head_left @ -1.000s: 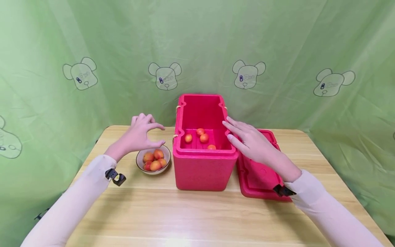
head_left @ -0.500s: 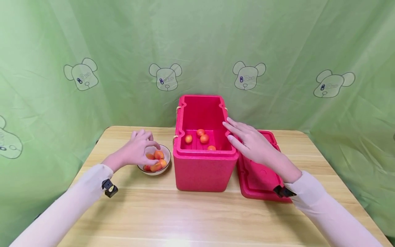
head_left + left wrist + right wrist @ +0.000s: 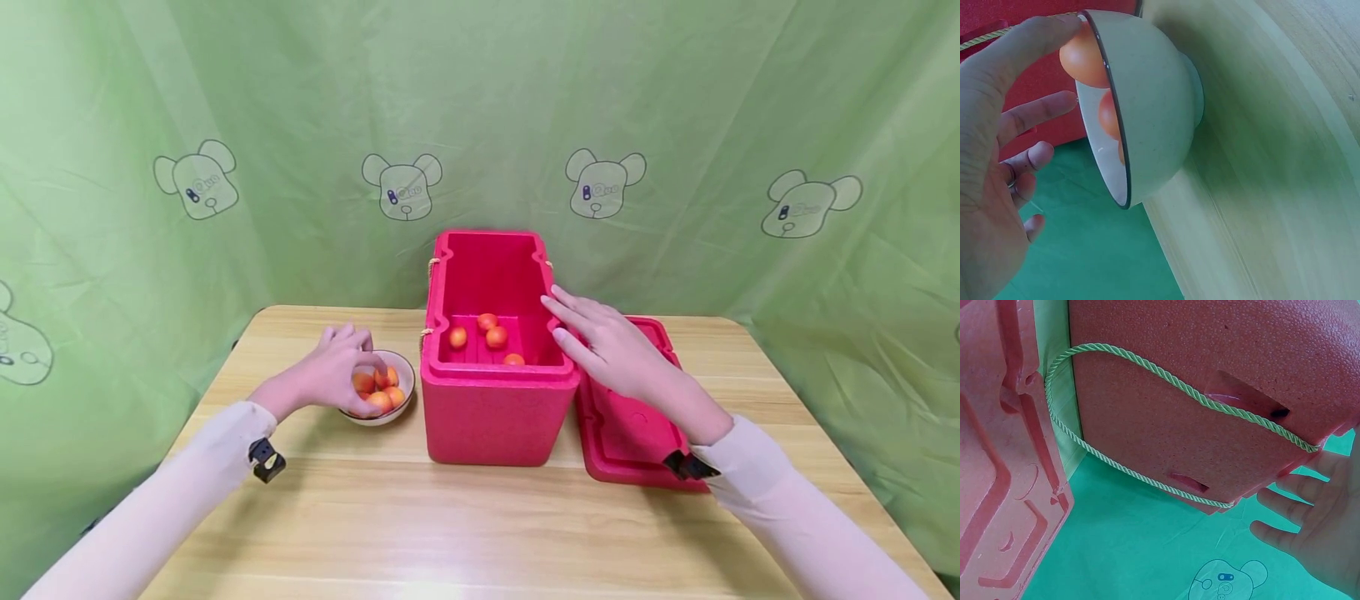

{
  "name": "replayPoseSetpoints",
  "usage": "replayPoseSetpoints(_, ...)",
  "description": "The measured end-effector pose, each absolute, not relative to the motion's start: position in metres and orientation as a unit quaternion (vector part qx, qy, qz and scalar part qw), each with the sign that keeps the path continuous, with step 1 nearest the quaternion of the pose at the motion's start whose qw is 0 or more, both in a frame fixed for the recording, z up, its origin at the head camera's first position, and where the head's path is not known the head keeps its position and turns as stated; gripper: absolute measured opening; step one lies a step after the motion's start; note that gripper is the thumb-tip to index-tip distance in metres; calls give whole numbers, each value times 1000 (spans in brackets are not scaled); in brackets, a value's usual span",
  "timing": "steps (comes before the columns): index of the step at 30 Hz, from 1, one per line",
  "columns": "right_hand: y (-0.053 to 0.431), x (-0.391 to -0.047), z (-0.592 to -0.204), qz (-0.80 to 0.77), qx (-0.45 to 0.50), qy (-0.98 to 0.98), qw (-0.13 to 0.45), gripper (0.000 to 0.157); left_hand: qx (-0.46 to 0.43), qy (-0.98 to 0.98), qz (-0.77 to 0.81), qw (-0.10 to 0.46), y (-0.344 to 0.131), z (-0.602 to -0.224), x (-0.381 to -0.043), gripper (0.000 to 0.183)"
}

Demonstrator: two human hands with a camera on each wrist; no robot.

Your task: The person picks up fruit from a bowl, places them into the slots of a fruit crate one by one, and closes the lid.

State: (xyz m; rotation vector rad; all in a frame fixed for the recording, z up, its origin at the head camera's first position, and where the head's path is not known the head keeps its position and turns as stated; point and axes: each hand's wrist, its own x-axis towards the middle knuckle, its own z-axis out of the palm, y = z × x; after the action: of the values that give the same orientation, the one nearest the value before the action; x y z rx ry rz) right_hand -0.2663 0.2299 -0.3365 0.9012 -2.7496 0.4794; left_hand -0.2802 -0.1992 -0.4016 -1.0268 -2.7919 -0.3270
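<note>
My left hand [image 3: 337,371] reaches over the left rim of a pale, dark-edged bowl [image 3: 405,385], thumb and fingers bent apart. Several orange-red apricots [image 3: 381,402] lie in the bowl. In the left wrist view, the thumb overlaps the top of one apricot [image 3: 1087,61] at the rim, and the index fingertip is just beside it. My right hand [image 3: 615,346] rests with straight fingers on the right rim of a red foam box [image 3: 487,421]. Several more apricots [image 3: 496,337] lie on the box floor. The right wrist view shows those fingers [image 3: 1285,506] at the box edge.
The red box lid [image 3: 637,429] lies on the wooden table [image 3: 450,525], right of the box and partly under my right forearm. A twisted rope handle [image 3: 1141,362] loops along the box side. Green curtain [image 3: 495,100] with printed bear heads surrounds the table.
My left hand has come down from above the bowl to the apricots, and its thumb has shifted slightly right in the last half second. The right hand stays on the box rim.
</note>
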Motion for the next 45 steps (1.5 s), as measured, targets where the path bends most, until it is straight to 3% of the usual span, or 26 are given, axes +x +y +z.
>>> replayPoseSetpoints(23, 229, -265, -334, 162, 305, -933, 105, 60, -339, -933, -117, 40, -194, -408, -282, 18)
replayPoseSetpoints(45, 230, -266, -335, 165, 310, -930, 104, 60, -332, -933, -136, 27, -193, -408, -282, 17)
